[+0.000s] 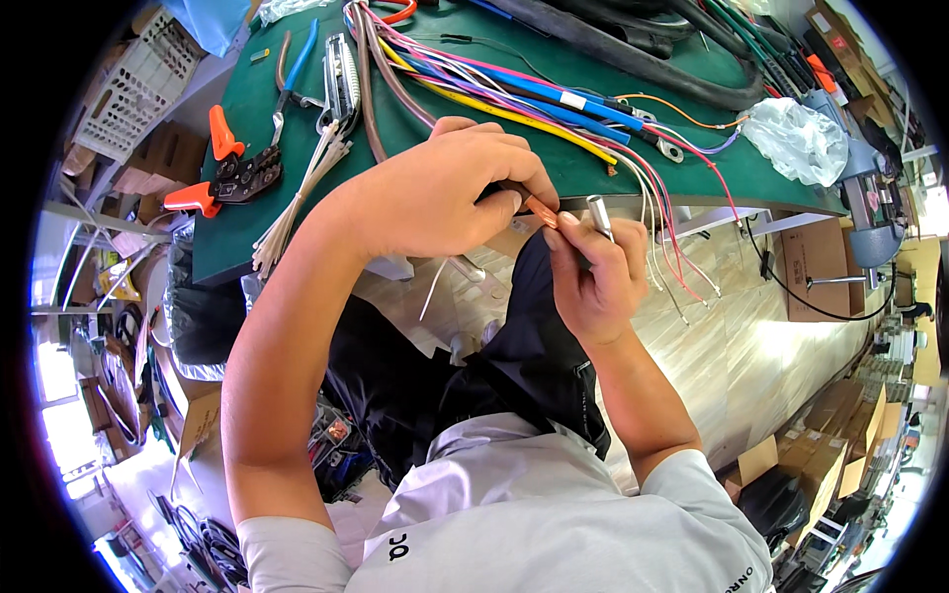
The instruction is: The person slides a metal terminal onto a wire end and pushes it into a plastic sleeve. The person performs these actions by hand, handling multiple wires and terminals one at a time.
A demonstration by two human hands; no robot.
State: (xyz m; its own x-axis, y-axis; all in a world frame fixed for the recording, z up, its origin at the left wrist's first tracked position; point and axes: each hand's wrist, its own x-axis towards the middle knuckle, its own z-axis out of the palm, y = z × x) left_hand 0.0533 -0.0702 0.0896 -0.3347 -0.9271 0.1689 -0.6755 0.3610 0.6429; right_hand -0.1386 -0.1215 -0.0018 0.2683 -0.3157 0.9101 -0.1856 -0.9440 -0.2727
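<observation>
A brown cable (511, 188) with a stripped copper end (542, 212) is pinched between the thumb and fingers of my left hand (460, 188), just off the front edge of the bench. From the right, the thumb and fingertips of my right hand (601, 272) close on the tip of those copper strands. A silver metal tube (599, 217) sticks up between the fingers of that same hand; its lower part is hidden. Below my left wrist hangs a silver cable lug (479, 278). Behind my hands lies a bundle of coloured wires (514, 99).
Orange-handled crimping pliers (232, 173), a bunch of pale cable ties (301, 188) and a utility knife (341, 79) lie on the green bench (267, 99) at left. Thick black cable (633, 64) curves at the back. A crumpled plastic bag (796, 138) sits at right.
</observation>
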